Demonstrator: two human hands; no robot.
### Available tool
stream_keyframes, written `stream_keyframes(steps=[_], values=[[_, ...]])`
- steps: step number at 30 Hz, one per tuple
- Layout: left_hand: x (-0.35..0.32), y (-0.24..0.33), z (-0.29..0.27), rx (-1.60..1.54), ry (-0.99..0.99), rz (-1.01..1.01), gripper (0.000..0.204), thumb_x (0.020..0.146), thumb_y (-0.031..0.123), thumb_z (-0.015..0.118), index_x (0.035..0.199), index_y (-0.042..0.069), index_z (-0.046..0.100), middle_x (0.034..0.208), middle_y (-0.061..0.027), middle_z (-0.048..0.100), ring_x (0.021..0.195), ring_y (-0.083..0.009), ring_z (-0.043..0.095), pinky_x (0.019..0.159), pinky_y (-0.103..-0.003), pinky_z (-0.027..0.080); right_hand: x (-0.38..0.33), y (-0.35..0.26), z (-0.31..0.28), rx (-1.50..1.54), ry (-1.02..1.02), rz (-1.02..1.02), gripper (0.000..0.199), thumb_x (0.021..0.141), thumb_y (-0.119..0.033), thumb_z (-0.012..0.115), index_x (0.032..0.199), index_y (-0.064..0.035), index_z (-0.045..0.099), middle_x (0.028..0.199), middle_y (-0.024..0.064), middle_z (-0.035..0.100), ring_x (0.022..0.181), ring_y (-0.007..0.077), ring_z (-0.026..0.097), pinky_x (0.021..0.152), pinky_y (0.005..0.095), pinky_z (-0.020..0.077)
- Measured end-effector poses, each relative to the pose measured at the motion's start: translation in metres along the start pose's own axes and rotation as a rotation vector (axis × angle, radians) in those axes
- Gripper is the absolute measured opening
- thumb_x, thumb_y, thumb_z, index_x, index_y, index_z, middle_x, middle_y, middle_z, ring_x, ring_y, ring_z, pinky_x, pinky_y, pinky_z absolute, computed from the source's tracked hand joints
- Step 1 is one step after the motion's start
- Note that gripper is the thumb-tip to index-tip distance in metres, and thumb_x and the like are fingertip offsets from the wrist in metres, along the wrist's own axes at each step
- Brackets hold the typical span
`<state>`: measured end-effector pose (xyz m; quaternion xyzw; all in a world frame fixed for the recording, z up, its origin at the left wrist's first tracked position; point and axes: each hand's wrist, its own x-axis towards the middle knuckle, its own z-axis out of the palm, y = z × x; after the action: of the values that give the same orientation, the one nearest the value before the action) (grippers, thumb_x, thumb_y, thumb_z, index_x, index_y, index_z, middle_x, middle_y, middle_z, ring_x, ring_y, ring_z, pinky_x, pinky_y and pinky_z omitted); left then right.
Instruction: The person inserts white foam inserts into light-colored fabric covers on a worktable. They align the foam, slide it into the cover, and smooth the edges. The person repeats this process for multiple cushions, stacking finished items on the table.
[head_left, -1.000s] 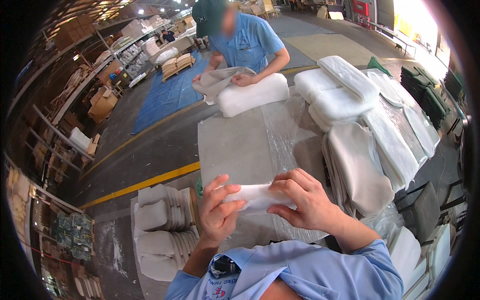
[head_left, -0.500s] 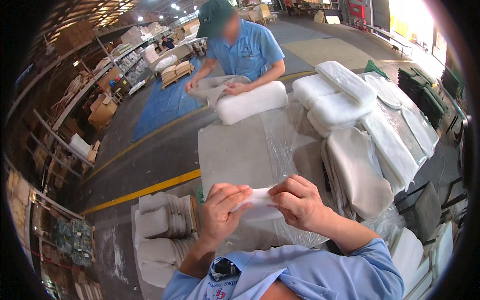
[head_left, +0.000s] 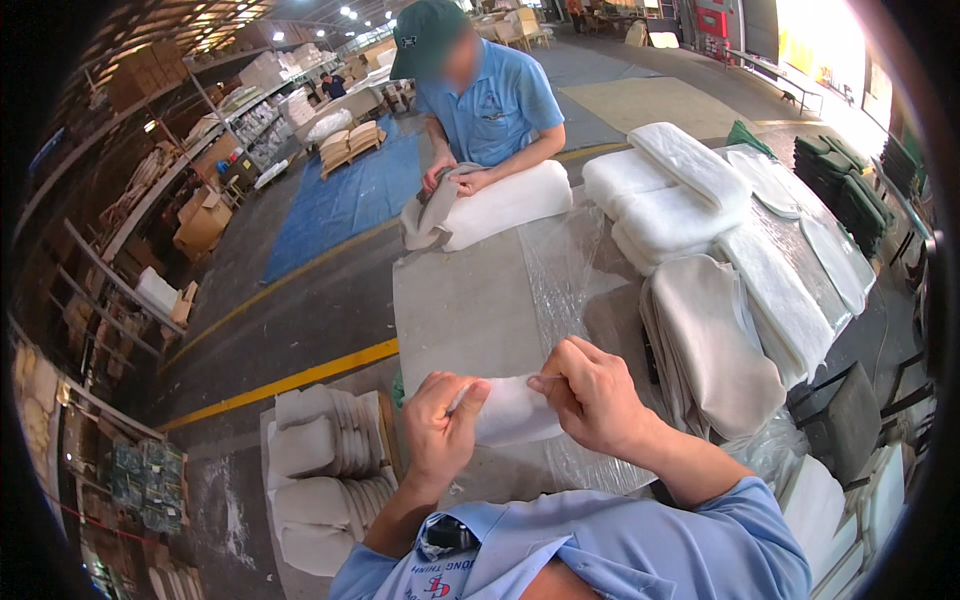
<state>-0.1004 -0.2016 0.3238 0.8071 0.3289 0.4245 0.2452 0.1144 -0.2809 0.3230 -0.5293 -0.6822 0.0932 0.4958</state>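
Note:
A white, soft-looking padding piece (head_left: 512,412) stretches between my two hands above the near edge of the table (head_left: 460,310). Its near end is pinched on the left by my left hand (head_left: 440,425), thumb against curled fingers. My right hand (head_left: 595,400) grips the other top corner, fingers bent and thumb pressed in. Most of the piece's underside is hidden from me. Across the table, a person in a blue shirt (head_left: 500,100) works a grey-beige fabric cover (head_left: 430,215) over the left end of a white padded cushion (head_left: 515,205).
At the right of the table lie stacked white cushions (head_left: 675,190) and a pile of grey-beige covers (head_left: 710,345). Clear plastic film (head_left: 560,270) crosses the tabletop. Stacked pale covers (head_left: 325,450) stand at lower left. A dark chair (head_left: 850,425) is at the right.
My right hand has risen slightly, and more of the white padding shows between my hands. The other person's cover has come down over the cushion's left end.

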Motion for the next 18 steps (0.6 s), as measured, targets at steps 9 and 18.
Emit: stream_keyframes(steps=[9, 18], values=[[0.005, 0.003, -0.009, -0.133, -0.213, -0.281, 0.028, 0.102, 0.025, 0.073, 0.096, -0.001, 0.074, 0.085, -0.0122, 0.072, 0.081, -0.0189, 0.067, 0.074, -0.034, 0.052, 0.02, 0.005, -0.003, 0.062, -0.271, 0.148, 0.023, 0.097, -0.013, 0.071, 0.088, -0.0005, 0.054, 0.075, 0.0186, 0.062, 0.071, 0.0395, 0.064, 0.065, 0.0468, 0.0491], [0.005, -0.009, -0.01, -0.083, -0.15, -0.249, 0.031, 0.104, 0.028, 0.07, 0.097, -0.002, 0.072, 0.087, -0.0148, 0.07, 0.079, -0.024, 0.067, 0.072, -0.038, 0.052, 0.04, -0.015, -0.011, -0.085, -0.457, 0.049, 0.046, 0.102, -0.043, 0.07, 0.096, -0.0004, 0.056, 0.087, 0.0187, 0.067, 0.084, 0.0409, 0.068, 0.073, 0.0487, 0.0526]])
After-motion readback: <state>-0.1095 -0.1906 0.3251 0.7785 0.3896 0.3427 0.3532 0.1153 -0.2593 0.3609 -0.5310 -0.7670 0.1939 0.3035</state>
